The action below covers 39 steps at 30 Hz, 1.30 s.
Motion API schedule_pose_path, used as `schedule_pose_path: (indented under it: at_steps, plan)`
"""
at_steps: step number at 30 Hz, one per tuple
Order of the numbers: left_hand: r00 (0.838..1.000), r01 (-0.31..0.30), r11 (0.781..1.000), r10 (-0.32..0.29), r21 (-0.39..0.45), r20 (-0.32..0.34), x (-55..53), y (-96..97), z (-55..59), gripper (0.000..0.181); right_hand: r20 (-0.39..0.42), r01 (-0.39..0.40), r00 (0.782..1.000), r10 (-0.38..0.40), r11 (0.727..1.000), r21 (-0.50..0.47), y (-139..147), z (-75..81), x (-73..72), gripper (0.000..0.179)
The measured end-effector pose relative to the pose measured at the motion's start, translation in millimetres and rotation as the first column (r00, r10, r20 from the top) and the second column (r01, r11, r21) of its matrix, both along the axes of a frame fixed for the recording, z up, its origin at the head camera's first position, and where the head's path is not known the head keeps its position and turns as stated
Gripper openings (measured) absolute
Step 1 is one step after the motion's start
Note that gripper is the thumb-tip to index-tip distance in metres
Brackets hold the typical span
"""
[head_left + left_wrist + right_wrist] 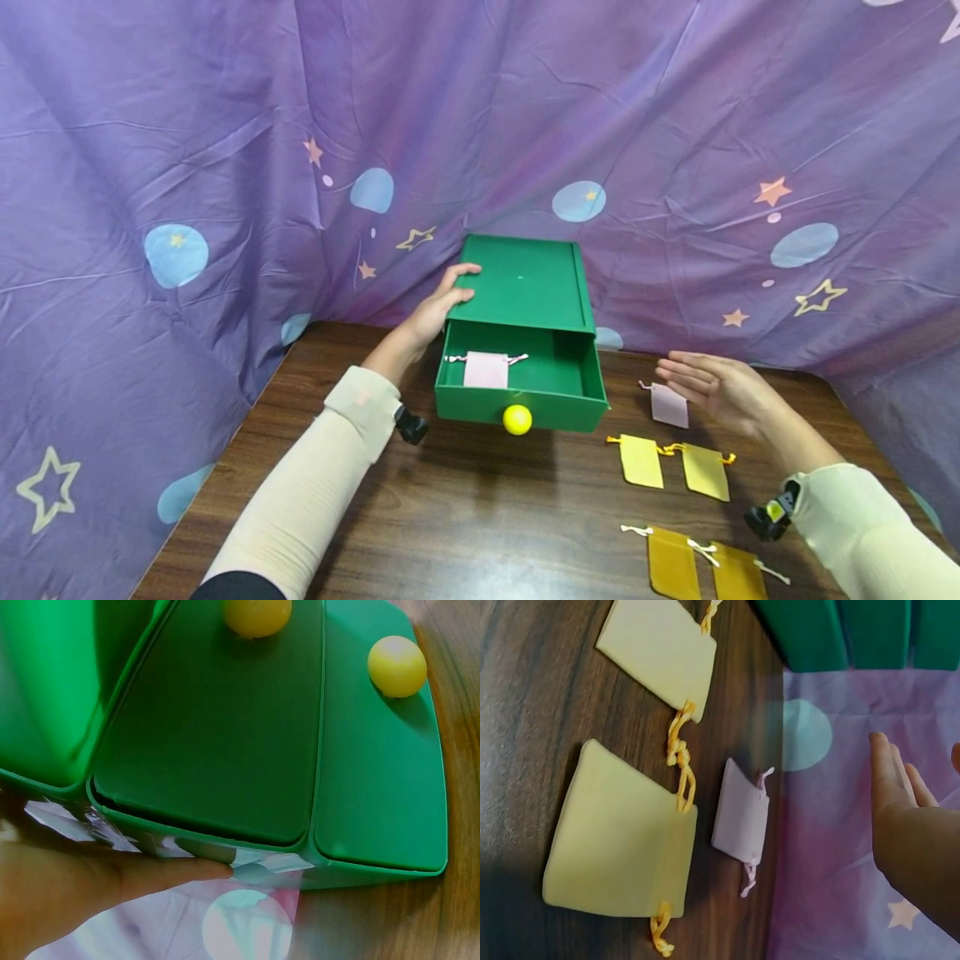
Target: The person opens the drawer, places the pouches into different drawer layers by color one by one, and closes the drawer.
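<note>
In the head view a green drawer box (525, 283) stands at the back of the table, its top drawer (555, 408) pulled out. Inside the drawer lies a pale pink drawstring pouch (486, 370); a yellow ball knob (517, 419) sits on its front. My left hand (438, 308) rests against the box's left side, fingertips at the top edge. Extended along that side in the left wrist view is a straight finger (187, 870). My right hand (723, 392), empty with fingers straight, is raised beside a second pink pouch (669, 406) on the table.
Two light yellow pouches (641, 461) lie at the right, with two mustard pouches (672, 562) nearer the front. Two lower drawers (202, 735) with yellow knobs are closed. A purple patterned cloth (480, 108) hangs behind the wooden table (450, 517).
</note>
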<state>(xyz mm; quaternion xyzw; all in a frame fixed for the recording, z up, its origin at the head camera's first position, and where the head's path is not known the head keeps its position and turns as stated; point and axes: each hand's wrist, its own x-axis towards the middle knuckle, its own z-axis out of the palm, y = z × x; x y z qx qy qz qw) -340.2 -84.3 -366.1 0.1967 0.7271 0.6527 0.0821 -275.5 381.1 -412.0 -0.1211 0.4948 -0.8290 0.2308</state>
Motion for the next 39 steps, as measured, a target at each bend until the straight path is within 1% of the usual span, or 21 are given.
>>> schedule_pose_path:
  at_steps: [5,10,15,20,27,32,35,39]
  plan:
    - [1.0,0.003,1.0,-0.003,0.008,-0.002,0.5,0.0,0.3,0.052,0.03,0.031,0.999,-0.031,1.0,-0.004,6.6,-6.1,0.0,0.044]
    - [1.0,0.006,1.0,-0.006,0.004,-0.022,0.8,0.4,0.4,0.052,0.072,0.085,0.993,-0.088,0.996,0.039,13.0,-10.8,-0.5,0.042]
    - [1.0,0.005,1.0,-0.005,0.009,-0.011,1.0,0.6,0.2,0.051,0.121,0.152,0.979,-0.162,0.984,0.091,19.5,-15.2,-1.1,0.04]
    - [1.0,0.009,1.0,-0.009,0.019,-0.01,1.3,0.4,-0.4,0.051,0.174,0.205,0.96,-0.219,0.974,0.095,25.6,-20.2,-1.7,0.037]
    - [1.0,0.009,1.0,-0.009,0.027,-0.01,1.4,-0.2,-0.7,0.05,0.195,0.254,0.94,-0.279,0.956,0.147,32.4,-23.6,-3.4,0.032]
    - [1.0,0.004,1.0,-0.004,0.022,-0.003,0.9,-0.1,-0.9,0.05,0.234,0.273,0.922,-0.309,0.946,0.174,35.6,-25.5,-2.9,0.033]
    - [1.0,0.0,1.0,0.0,0.019,-0.001,0.1,0.3,-1.0,0.051,0.229,0.276,0.919,-0.32,0.939,0.204,37.3,-27.4,-2.5,0.033]
    - [1.0,-0.003,1.0,0.003,0.018,0.003,0.0,0.7,-0.8,0.052,0.202,0.283,0.919,-0.339,0.923,0.26,39.2,-31.0,-1.8,0.034]
